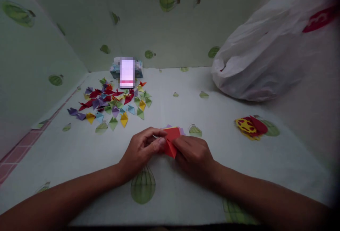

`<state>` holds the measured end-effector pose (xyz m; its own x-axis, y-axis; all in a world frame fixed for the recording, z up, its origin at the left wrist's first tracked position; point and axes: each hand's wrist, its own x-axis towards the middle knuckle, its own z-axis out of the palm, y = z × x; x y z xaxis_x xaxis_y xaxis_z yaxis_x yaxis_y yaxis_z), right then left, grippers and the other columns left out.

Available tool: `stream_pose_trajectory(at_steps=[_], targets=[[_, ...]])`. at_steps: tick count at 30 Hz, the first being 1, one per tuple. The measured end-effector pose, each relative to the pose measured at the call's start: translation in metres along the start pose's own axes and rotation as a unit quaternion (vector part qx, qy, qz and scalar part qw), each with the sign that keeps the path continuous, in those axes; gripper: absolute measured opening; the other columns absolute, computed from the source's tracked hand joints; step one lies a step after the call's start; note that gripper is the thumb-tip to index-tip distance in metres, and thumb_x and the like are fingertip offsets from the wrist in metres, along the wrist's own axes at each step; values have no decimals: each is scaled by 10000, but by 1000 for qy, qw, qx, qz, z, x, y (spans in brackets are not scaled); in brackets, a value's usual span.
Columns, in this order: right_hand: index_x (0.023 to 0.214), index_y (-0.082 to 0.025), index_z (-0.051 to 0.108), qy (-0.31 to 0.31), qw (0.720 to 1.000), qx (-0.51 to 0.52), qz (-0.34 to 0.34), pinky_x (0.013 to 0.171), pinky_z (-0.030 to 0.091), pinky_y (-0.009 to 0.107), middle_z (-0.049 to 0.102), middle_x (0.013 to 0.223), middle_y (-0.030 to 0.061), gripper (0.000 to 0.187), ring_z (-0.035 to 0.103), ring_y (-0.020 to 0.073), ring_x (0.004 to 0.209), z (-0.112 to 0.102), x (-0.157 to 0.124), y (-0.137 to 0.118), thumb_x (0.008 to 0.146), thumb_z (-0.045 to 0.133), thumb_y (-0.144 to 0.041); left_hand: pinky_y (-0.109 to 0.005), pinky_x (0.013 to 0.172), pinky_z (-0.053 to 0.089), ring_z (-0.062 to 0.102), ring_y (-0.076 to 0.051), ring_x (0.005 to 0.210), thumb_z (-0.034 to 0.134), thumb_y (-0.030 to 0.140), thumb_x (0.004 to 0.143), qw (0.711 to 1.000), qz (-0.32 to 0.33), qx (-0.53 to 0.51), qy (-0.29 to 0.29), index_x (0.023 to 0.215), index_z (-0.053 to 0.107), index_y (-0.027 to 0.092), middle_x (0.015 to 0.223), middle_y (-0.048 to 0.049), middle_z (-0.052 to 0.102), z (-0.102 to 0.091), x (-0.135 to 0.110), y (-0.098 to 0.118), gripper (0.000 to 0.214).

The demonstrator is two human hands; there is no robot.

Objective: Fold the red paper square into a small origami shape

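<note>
At about ten o'clock from our hands lay a heap of small folded paper pieces (111,101) in red, purple, yellow, green and blue, spread loosely over the cloth-covered table (79,153); we judged these to be units already finished, so a good share of the work looked done. Just behind the heap, toward eleven o'clock, stood a small patterned box (115,68) with a blurred card propped on it. At the centre our left hand (142,149) was curled, thumb and fingertips pinching the near edge of a red paper piece (171,142), and our right hand (195,155) pressed down on its other side, fingers bent over the fold. The red piece looked only part-folded and sat on a thin stack of flat sheets (178,129), purple and yellow edges showing, which we took as paper still to be folded. At two o'clock lay a red and yellow cluster of paper (249,126), and beyond it, at one o'clock, a white plastic bag (265,54) slumped against the wall
</note>
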<state>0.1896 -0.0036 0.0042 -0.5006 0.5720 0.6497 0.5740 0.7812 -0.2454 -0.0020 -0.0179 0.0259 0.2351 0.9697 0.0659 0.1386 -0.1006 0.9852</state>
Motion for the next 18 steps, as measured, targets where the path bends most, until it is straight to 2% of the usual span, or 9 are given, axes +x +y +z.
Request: stream_pose_trajectory(at_steps=[2,5,9,18], targets=[[643,-171,576,2,1000,-12,-15,507,312,301,532,545,7,271,437,132,484,1,-1,0,894,511,-94,-250,619,572,669,-140,665,650,264,856,997,-53,-43,-19,898,705,152,775,-47,724,1,1,1,132],[681,-165,604,1,1000,-4,-20,517,335,297,550,565,14,246,462,137,509,1,-1,0,908,530,-107,-242,623,566,657,-125,644,668,253,845,991,-95,-90,-31,872,726,162,733,-27,725,3,0,0,112],[820,-155,628,-3,999,50,-6,567,417,275,635,660,42,172,552,145,598,1,-2,-1,938,511,-115,-231,618,551,654,-117,640,676,235,837,988,-108,-108,-38,866,732,169,725,-24,727,3,0,0,91],[882,-174,568,-18,992,126,18,566,437,271,626,689,32,134,554,150,602,3,-8,-3,943,469,-107,-252,629,552,641,-117,625,684,252,822,981,-139,-117,-68,809,730,172,707,-23,716,3,-1,-3,93]])
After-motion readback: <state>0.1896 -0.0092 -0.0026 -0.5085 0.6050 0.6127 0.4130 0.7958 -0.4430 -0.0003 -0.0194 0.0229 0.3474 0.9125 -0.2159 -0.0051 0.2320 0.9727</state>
